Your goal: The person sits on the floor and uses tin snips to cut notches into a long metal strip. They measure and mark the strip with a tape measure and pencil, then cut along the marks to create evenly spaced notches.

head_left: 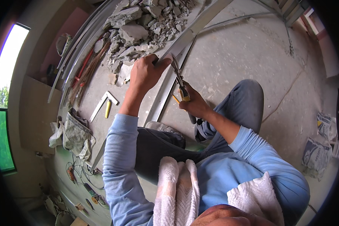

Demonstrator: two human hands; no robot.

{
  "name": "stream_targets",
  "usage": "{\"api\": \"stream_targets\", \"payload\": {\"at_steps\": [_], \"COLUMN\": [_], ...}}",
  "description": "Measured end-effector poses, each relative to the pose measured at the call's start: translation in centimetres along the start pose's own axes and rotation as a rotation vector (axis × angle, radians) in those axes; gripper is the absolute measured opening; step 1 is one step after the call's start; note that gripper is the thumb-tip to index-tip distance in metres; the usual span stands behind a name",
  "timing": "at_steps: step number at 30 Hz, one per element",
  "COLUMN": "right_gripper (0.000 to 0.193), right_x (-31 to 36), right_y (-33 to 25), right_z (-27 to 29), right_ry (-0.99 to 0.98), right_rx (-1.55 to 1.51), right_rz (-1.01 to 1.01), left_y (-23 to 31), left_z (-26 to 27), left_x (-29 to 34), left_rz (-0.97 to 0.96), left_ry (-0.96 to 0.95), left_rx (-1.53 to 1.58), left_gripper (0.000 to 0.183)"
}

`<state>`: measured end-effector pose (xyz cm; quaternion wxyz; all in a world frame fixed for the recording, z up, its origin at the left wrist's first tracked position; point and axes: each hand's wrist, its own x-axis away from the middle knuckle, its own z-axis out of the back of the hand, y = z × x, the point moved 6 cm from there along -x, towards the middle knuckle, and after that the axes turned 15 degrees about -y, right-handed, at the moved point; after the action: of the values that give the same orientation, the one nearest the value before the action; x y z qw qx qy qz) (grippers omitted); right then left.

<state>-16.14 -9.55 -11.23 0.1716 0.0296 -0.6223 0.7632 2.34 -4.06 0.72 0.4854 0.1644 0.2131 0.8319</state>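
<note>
My left hand [144,75] is closed round the near end of a long, pale metal channel [188,37], held above the floor and stretching away to the upper right. Yellow-handled snips [183,91] are gripped in my right hand [196,102]. Their jaws meet the channel's edge just right of my left thumb, though the exact contact is hard to see. A thin yellow stick, perhaps a pencil [175,99], pokes out beside my right fingers. Below my hands another metal channel [160,100] lies on the floor, running down toward my shoe.
Broken concrete [133,32] is heaped at the far left, beside long metal strips [73,62]. A try square [98,106] and yellow cutter [107,109] lie left of me. A corded angle grinder [92,193] sits lower left; bags [317,156] stand right.
</note>
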Motion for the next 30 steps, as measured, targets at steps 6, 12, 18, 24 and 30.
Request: {"api": "stream_targets", "payload": {"at_steps": [6, 12, 18, 24, 30], "right_gripper": [0.089, 0.088, 0.087, 0.09, 0.091], "right_x": [-0.1, -0.3, -0.4, -0.2, -0.1], "right_y": [-0.2, -0.2, -0.1, -0.4, 0.1], "right_z": [0.4, 0.5, 0.8, 1.1, 1.0], "right_ry": [0.008, 0.019, -0.021, 0.005, -0.022], "right_rx": [0.025, 0.051, 0.045, 0.094, 0.023], "right_rz": [0.003, 0.007, -0.007, -0.003, -0.034], "left_y": [0.0, 0.0, -0.3, -0.3, -0.4], "left_z": [0.0, -0.4, -0.7, -0.7, -1.0], "left_x": [-0.1, 0.0, -0.2, -0.2, -0.2], "left_rz": [0.004, -0.005, -0.051, -0.079, -0.087], "left_ry": [-0.007, 0.013, 0.028, 0.02, 0.006], "left_rx": [0.01, -0.011, -0.03, 0.007, 0.029], "left_gripper": [0.054, 0.055, 0.055, 0.053, 0.054]}}
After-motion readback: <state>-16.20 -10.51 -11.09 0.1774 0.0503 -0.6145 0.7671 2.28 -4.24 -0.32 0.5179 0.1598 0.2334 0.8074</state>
